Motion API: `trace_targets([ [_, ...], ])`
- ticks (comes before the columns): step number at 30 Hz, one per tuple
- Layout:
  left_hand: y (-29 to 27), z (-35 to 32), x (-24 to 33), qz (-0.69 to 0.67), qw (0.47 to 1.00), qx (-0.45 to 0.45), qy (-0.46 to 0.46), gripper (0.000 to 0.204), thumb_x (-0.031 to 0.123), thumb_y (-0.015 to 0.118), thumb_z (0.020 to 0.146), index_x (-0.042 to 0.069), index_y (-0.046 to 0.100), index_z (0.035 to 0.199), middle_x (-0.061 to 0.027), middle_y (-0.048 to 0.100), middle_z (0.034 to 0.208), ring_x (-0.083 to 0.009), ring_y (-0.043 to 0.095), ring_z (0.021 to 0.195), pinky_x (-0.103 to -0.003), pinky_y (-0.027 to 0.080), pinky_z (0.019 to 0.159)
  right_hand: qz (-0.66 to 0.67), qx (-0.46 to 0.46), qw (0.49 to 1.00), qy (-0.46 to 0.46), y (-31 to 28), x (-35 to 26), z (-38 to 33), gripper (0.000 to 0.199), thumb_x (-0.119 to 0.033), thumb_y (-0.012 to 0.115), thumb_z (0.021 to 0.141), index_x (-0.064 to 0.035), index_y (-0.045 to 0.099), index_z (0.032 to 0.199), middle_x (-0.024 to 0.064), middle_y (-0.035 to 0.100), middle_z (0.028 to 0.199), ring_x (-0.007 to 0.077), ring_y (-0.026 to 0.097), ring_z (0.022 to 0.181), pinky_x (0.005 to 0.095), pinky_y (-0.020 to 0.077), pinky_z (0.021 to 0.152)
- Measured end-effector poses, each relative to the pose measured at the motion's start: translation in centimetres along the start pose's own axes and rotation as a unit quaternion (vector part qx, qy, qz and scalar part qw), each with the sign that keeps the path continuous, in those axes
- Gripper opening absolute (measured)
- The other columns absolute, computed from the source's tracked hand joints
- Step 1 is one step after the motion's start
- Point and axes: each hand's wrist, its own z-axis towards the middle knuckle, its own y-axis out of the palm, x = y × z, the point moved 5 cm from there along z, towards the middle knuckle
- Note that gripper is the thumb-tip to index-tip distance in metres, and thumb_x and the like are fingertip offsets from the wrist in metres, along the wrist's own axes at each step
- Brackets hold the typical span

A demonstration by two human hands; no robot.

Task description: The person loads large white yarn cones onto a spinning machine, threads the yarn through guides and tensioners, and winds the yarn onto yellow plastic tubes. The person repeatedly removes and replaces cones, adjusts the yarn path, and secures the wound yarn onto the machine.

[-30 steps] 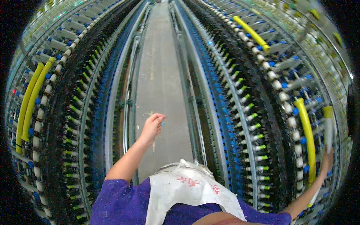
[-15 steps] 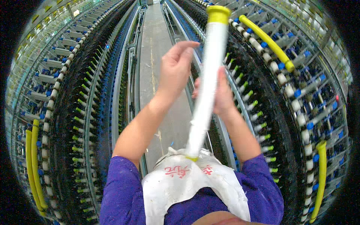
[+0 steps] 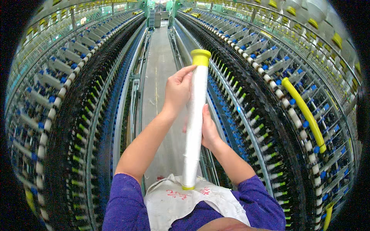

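A long yellow roving bobbin wound with white strand stands tilted in front of me. Its flared yellow top points away, and its lower end rests against my white apron. My right hand is wrapped round its middle from the right, the fingers partly hidden behind it. Near the upper end, my left hand is closed in a pinch against the white winding, just below the yellow top. Whatever strand may lie between those fingertips is too fine to make out.
Spinning machine rows with green-tipped spindles run along both sides of the narrow aisle floor. A bare yellow bobbin lies across the right machine's upper frame. White bobbins with yellow ends hang at the upper right.
The bobbin has come lower and more upright, its top shifting left. My left hand has gone from beside it to touching its upper end. The view has tilted up along the aisle.
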Motion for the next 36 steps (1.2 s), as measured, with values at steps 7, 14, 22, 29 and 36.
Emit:
trace_targets([
  [7,-5.2,13.1,-5.6,-0.073,0.985,-0.069,-0.137,0.025,0.009,0.050,0.091,0.002,0.062,0.111,0.0025,0.045,0.054,-0.0055,0.039,0.042,-0.021,0.035,0.039,0.044,-0.148,0.978,-0.141,3.2,-9.0,19.9,0.066,-0.065,0.024,0.090,-0.0075,0.054,0.100,0.0048,0.059,0.076,0.0141,0.055,0.058,0.0264,0.0478,0.052],
  [14,-9.0,25.6,-16.6,-0.063,0.981,-0.089,-0.161,0.025,0.010,0.050,0.091,0.003,0.062,0.112,0.0015,0.045,0.055,-0.0068,0.042,0.043,-0.021,0.037,0.038,0.070,-0.065,0.989,-0.112,-0.8,-11.0,41.2,0.046,-0.045,0.066,0.079,-0.0030,0.053,0.094,0.0099,0.060,0.072,0.0210,0.060,0.054,0.0349,0.0522,0.048],
  [22,-12.0,43.4,-29.5,-0.007,0.979,-0.069,-0.192,0.026,0.010,0.049,0.091,0.002,0.062,0.112,0.0019,0.049,0.060,-0.0068,0.044,0.046,-0.023,0.042,0.041,0.072,-0.050,0.989,-0.116,-5.5,-13.9,64.6,0.045,-0.049,0.062,0.082,-0.0072,0.055,0.096,0.0046,0.059,0.076,0.0132,0.058,0.064,0.0270,0.0490,0.059],
  [29,-17.2,54.6,-40.8,-0.050,0.962,-0.057,-0.263,0.030,0.006,0.046,0.092,0.002,0.058,0.119,-0.0007,0.047,0.055,-0.0103,0.048,0.043,-0.025,0.044,0.041,0.069,-0.030,0.996,-0.040,-8.0,-10.2,81.3,0.049,-0.052,0.049,0.089,-0.0063,0.053,0.106,0.0047,0.058,0.081,0.0150,0.056,0.069,0.0301,0.0476,0.061],
  [36,-25.4,64.5,-53.7,-0.066,0.950,-0.114,-0.283,0.031,0.005,0.045,0.092,0.005,0.058,0.120,-0.0001,0.048,0.055,-0.0088,0.047,0.045,-0.023,0.043,0.045,0.100,0.047,0.994,0.004,-10.1,-5.0,98.3,0.047,-0.046,0.042,0.094,-0.0025,0.051,0.108,0.0071,0.057,0.081,0.0166,0.057,0.066,0.0296,0.0489,0.060],
])
